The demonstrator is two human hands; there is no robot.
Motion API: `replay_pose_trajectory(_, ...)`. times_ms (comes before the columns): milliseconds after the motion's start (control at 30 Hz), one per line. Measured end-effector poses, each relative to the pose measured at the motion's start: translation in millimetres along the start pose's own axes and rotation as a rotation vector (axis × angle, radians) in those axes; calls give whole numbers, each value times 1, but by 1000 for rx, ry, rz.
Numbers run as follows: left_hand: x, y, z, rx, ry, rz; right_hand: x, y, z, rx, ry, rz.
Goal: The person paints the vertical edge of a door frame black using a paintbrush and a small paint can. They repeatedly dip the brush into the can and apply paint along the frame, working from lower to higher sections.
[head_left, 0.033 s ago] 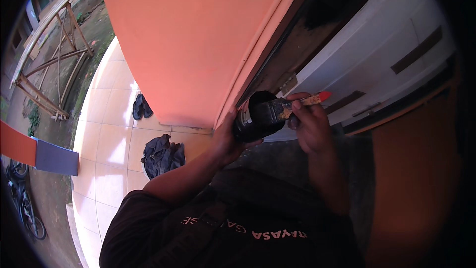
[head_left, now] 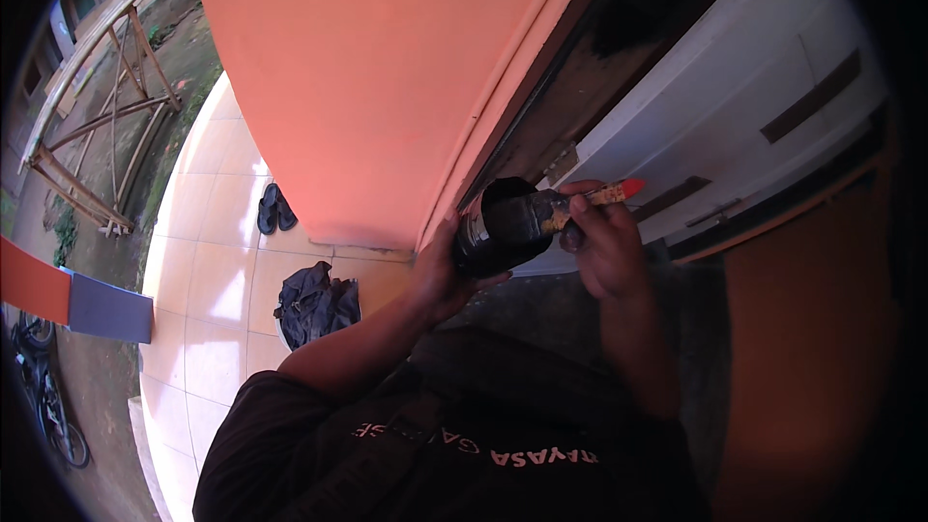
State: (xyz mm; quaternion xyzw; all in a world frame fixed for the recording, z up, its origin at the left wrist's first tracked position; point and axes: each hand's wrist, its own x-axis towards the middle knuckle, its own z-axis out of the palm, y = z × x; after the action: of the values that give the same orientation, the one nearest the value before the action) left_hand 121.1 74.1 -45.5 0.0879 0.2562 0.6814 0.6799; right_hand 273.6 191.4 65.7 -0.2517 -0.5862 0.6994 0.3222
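My left hand (head_left: 441,275) is wrapped round a dark paint can (head_left: 474,234), its mouth tilted toward my right hand. Between the thumb and fingers of my right hand (head_left: 607,237) is a paintbrush (head_left: 607,194) with a worn, paint-stained handle and a red-orange tip. The brush's wide dark head lies at the mouth of the can; its bristles are hard to tell from the black inside. Close beyond both hands stands a dark door frame (head_left: 570,101), wet-looking black near its upper part. A white door panel (head_left: 715,87) with dark slots is to the right of it.
An orange wall (head_left: 367,77) rises ahead. On the tiled floor (head_left: 217,275) at the left lie black sandals (head_left: 276,209) and a bundle of dark cloth (head_left: 317,304). Farther left are a bamboo rack (head_left: 116,116), a blue-and-orange post (head_left: 108,305) and a bicycle (head_left: 48,396).
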Motion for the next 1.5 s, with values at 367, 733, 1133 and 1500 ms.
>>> replay_pose_trajectory(367,-6,6,-3,14,-117,24,-5,3,-13,51,-74,-68)
replay_pose_trajectory(733,-10,3,-3,-39,-199,38,-14,2,-13,-56,-97,-151)
replay_pose_trajectory(1133,-8,1,-7,-95,-210,39,-28,-9,-2,-263,-94,-351)
replay_pose_trajectory(1500,-10,5,-3,-108,-185,42,-28,-1,-9,-374,-202,-584)
